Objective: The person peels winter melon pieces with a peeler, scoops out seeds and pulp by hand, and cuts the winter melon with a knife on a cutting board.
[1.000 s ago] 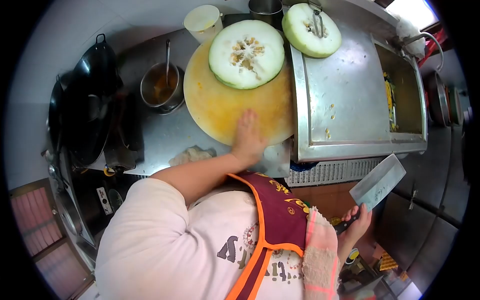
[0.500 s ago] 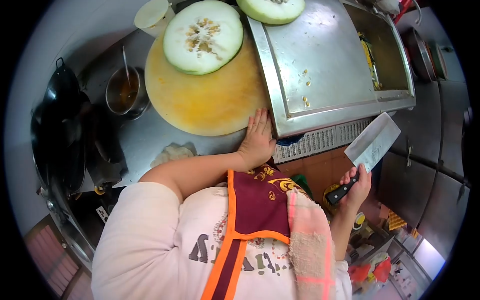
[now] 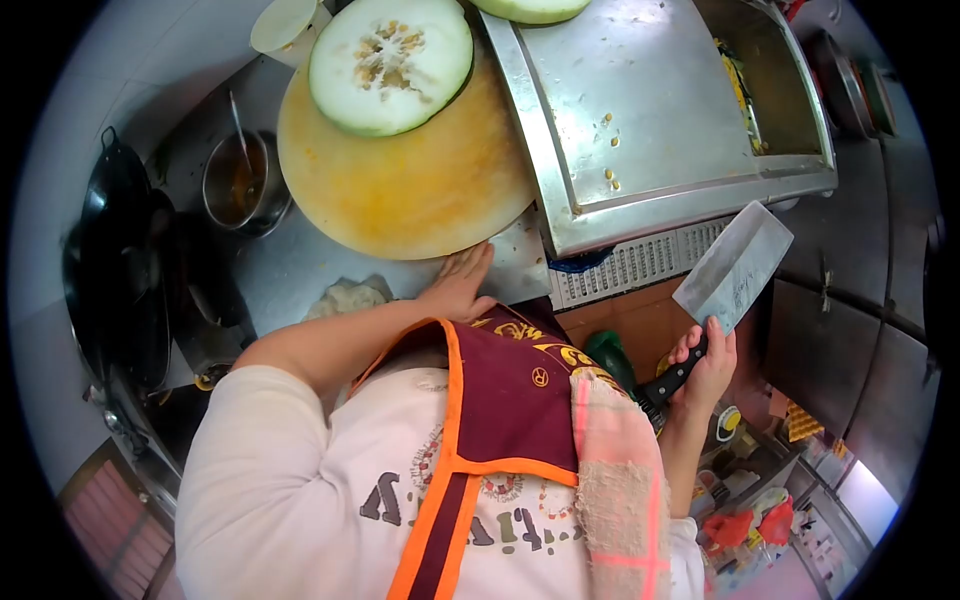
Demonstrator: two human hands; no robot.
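My right hand (image 3: 708, 368) is wrapped round the black handle of a cleaver (image 3: 740, 262), its broad blade pointing up and to the right, over the floor. My left hand (image 3: 462, 284) lies flat on the steel counter, fingers stretched toward the near edge of a round, yellow-stained cutting board (image 3: 410, 205). On the board's far side rests a thick round of winter melon (image 3: 392, 65), cut face up, with seeds in its core. A second melon piece (image 3: 532, 8) is partly visible on the steel surface to the right.
A steel pot (image 3: 238, 190) with a spoon and brown liquid stands left of the board, near dark woks (image 3: 125, 270). A crumpled cloth (image 3: 348, 297) lies by my left forearm. Seeds dot the raised steel worktop (image 3: 660, 110); a sink-like basin (image 3: 765, 70) adjoins it. Steel doors (image 3: 835, 230) stand right.
My left hand has slid left and nearer to me along the counter beside the board's edge. The cleaver stays in my right hand, almost unmoved. The view has shifted slightly.
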